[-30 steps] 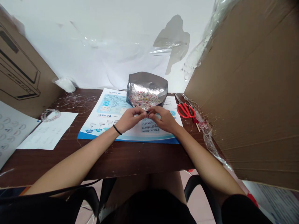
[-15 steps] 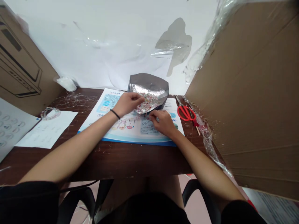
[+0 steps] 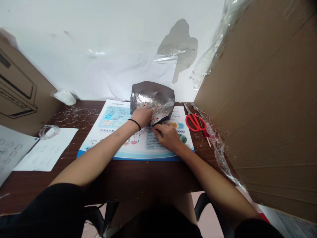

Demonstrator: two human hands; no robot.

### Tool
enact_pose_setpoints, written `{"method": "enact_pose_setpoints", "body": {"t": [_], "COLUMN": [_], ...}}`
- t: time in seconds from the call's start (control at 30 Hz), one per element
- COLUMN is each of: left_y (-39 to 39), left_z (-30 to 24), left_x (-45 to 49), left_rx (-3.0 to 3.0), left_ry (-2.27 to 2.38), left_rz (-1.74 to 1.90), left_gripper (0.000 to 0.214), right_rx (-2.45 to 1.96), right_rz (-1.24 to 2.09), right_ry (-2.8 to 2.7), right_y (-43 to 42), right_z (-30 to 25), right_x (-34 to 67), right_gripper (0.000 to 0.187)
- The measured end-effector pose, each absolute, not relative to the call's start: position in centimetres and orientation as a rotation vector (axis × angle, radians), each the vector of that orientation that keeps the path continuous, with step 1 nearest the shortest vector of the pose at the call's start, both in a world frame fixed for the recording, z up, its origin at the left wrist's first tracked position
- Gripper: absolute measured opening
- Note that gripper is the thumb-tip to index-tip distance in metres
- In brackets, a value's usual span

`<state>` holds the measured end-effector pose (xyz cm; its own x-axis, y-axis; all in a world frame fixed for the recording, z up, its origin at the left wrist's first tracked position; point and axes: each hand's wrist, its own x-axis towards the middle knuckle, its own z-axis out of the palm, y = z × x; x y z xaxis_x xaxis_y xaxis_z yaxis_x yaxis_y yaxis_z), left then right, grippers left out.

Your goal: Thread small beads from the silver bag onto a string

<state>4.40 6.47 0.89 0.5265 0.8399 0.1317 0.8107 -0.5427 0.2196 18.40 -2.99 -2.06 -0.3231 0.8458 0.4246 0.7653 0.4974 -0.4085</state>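
An open silver foil bag (image 3: 152, 90) full of small mixed-colour beads (image 3: 158, 109) lies at the back of a printed blue-and-white sheet (image 3: 116, 115). My left hand (image 3: 141, 116), a black band on its wrist, reaches into the mouth of the bag with its fingers curled down among the beads. My right hand (image 3: 166, 135) rests on the sheet just in front of the bag, fingers pinched together at the bag's lip. What either hand holds is too small to see.
Red-handled scissors (image 3: 196, 121) lie right of the sheet beside a large cardboard wall (image 3: 262, 99) trailing clear film. On the left are a white paper (image 3: 47, 148), a beaded ring (image 3: 49, 131), loose clear thread (image 3: 76, 114), crumpled tissue (image 3: 63, 97) and a cardboard box (image 3: 17, 92).
My hands were together in front of the bag. My left hand then went forward into the bag of beads, and my right hand stayed on the sheet, pinched.
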Motion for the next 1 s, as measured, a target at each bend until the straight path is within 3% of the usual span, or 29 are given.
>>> {"method": "enact_pose_setpoints", "body": {"t": [0.23, 0.4, 0.6, 1.0], "left_y": [6.4, 4.5, -0.1, -1.7], "left_z": [0.8, 0.9, 0.5, -1.6], "left_x": [3.7, 3.0, 1.6, 0.3], "left_rx": [2.555, 2.037, 1.382, 0.958], "left_ry": [1.275, 1.171, 0.979, 0.783], "left_rz": [0.625, 0.985, 0.92, 0.892], "left_gripper": [0.012, 0.003, 0.013, 0.017], "right_rx": [-1.382, -1.4, -1.363, -1.187], "right_rz": [0.253, 0.201, 0.194, 0.345], "right_ry": [-1.966, -1.925, -1.817, -1.479], "right_y": [-2.7, -2.8, -3.1, -4.1], "right_z": [-2.1, -2.0, -2.2, -1.5], "right_x": [18.6, 18.5, 18.2, 17.3], "right_gripper": [0.012, 0.01, 0.011, 0.009]}}
